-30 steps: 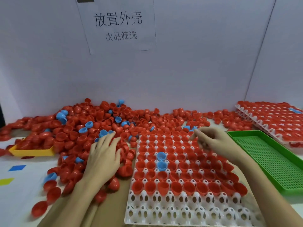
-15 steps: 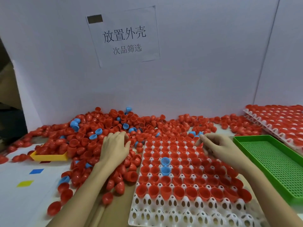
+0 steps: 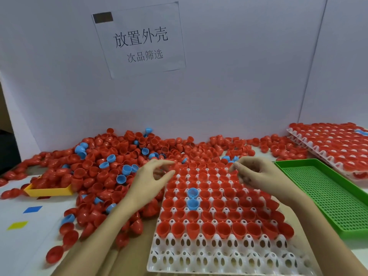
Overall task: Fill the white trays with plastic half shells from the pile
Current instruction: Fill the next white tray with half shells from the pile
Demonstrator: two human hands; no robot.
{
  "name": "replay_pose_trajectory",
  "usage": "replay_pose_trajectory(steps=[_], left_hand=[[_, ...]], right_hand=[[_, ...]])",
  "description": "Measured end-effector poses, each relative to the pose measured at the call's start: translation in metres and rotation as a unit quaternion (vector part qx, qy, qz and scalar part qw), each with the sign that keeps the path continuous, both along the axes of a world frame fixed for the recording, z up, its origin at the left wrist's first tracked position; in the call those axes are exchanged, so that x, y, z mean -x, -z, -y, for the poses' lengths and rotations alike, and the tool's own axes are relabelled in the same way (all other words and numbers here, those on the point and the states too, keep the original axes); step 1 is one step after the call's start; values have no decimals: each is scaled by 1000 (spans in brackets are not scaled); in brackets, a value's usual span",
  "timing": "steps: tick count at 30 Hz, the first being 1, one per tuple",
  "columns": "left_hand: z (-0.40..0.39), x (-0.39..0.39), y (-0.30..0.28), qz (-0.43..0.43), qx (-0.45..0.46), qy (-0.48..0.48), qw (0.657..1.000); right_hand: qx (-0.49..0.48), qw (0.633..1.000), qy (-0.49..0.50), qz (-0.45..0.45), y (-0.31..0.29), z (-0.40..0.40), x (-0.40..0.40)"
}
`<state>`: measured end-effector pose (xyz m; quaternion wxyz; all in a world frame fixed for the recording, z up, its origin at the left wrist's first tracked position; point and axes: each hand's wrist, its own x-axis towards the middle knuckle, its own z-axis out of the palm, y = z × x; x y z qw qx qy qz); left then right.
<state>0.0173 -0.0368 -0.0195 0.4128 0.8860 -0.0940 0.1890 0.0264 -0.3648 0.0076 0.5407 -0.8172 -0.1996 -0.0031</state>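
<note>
My left hand (image 3: 151, 180) hangs over the tray's (image 3: 199, 255) left edge, thumb and forefinger curled toward each other at the far-left cells; whether they pinch a shell I cannot tell, since the fingers blur against red. My right hand (image 3: 256, 176) sits over the far right rows with fingers bent; its grip may hold a small shell, but that too is unclear.

The pile (image 3: 103, 168) lies to the left and behind the tray, mostly red with some blue shells mixed in. The tray is filled across its far and middle rows, with two blue shells (image 3: 192, 198) among the red; the two nearest rows are bare white cells. A full tray stack (image 3: 328, 146) sits far right, a green tray (image 3: 322, 192) beside me and a yellow tray (image 3: 49, 191) at the pile's edge.

To do this well, I would seat each shell mouth up, pressed until it stands level in its own cell, not across a rib. I should finish any far gaps first, then work toward me, so my wrists never drag over seated shells. Feeding from the pile with the left and placing with both keeps it quick.
</note>
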Motion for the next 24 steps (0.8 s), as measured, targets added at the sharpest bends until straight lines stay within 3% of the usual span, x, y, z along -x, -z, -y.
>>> replay_pose_trajectory(steps=[5, 8, 15, 21, 24], left_hand=[[34, 51, 6, -14, 115, 102, 988], [40, 60, 10, -12, 140, 134, 981], [41, 64, 10, -7, 220, 203, 954], [40, 64, 5, -18, 259, 176, 950], [36, 66, 4, -66, 268, 206, 939]], right_hand=[[5, 993, -107, 48, -12, -28, 20], [36, 984, -151, 84, -11, -48, 30], [64, 981, -155, 93, 3, -62, 34], [59, 986, -118, 104, 11, -65, 29], [63, 988, -81, 115, 16, -65, 25]])
